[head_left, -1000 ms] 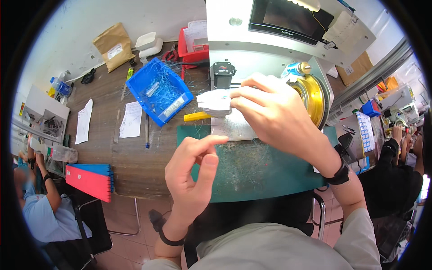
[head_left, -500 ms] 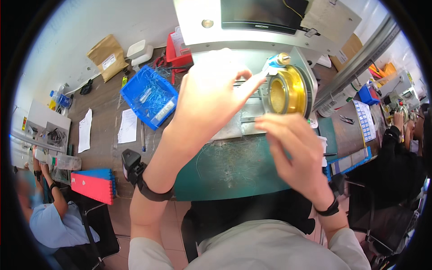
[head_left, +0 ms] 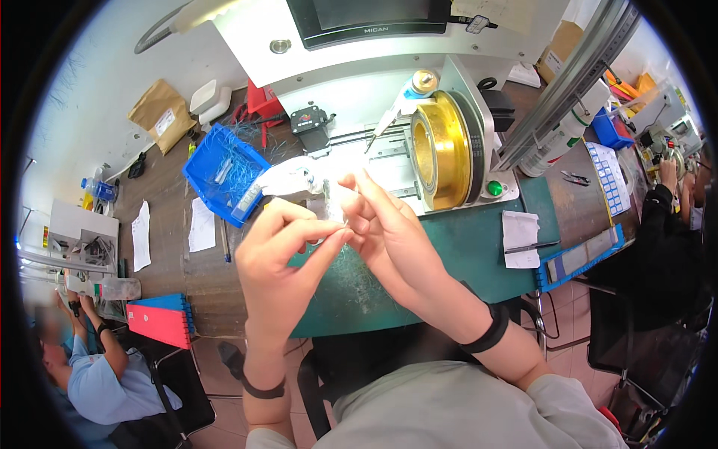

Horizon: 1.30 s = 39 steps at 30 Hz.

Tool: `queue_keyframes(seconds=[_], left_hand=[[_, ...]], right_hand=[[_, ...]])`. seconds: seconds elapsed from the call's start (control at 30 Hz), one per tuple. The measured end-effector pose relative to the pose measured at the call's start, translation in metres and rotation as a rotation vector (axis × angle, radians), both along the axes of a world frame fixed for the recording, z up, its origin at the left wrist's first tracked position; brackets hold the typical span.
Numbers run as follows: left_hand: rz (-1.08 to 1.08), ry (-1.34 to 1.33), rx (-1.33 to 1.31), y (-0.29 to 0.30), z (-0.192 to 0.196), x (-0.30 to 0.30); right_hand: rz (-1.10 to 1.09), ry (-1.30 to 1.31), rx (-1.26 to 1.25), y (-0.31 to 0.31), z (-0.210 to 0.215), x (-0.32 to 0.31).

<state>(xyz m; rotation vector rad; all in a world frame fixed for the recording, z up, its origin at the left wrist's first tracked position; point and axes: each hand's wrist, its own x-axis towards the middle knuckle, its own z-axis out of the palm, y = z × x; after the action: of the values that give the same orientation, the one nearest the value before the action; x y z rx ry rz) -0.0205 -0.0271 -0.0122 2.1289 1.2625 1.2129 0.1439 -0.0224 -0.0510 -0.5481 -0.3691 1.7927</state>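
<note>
White small part [head_left: 334, 203] | pinched between left hand [head_left: 288, 254] and right hand [head_left: 393, 236] fingertips | above green mat [head_left: 449, 258]

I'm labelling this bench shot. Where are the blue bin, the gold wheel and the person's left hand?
blue bin [head_left: 217, 153]: head view, on its upper wall.
gold wheel [head_left: 441, 150]: head view, on its outer gold rim.
left hand [head_left: 280, 254]: head view, on the back of the hand.

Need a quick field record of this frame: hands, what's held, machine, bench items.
left hand: fingers pinched, meeting right hand
right hand: fingertips pinched against left
held item: something thin, too small to identify
machine: white housing, dark screen on top
gold spool: upright, right of hands
green mat: beneath hands
blue bin: left of hands, holds blue wires
red-blue trays: bench's near-left edge
</note>
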Motion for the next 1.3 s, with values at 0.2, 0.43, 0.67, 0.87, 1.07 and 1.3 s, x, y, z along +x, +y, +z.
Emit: queue_keyframes(seconds=[0.2,0.43,0.67,0.87,1.07,1.3], left_hand=[[-0.195,0.256,0.339,0.064,0.036,0.046],[-0.367,0.673,0.468,0.099,0.053,0.047],[-0.151,-0.021,-0.082,0.036,0.020,0.016],[-0.367,-1.049,-1.015,0.007,-0.043,0.015],[-0.498,-0.984,-0.971,0.035,-0.045,0.044],[-0.127,-0.225,-0.287,0.015,-0.024,0.012]], right_hand=[[-0.005,0.374,-0.134,0.004,-0.005,0.010],[-0.040,0.646,-0.142,0.022,-0.024,0.012],[-0.121,0.235,-0.201,0.004,0.003,0.005],[-0.018,0.172,-0.064,-0.003,-0.004,0.017],[-0.054,-0.061,-0.089,-0.022,0.000,0.027],[0.075,-0.768,0.111,-0.074,0.015,0.087]])
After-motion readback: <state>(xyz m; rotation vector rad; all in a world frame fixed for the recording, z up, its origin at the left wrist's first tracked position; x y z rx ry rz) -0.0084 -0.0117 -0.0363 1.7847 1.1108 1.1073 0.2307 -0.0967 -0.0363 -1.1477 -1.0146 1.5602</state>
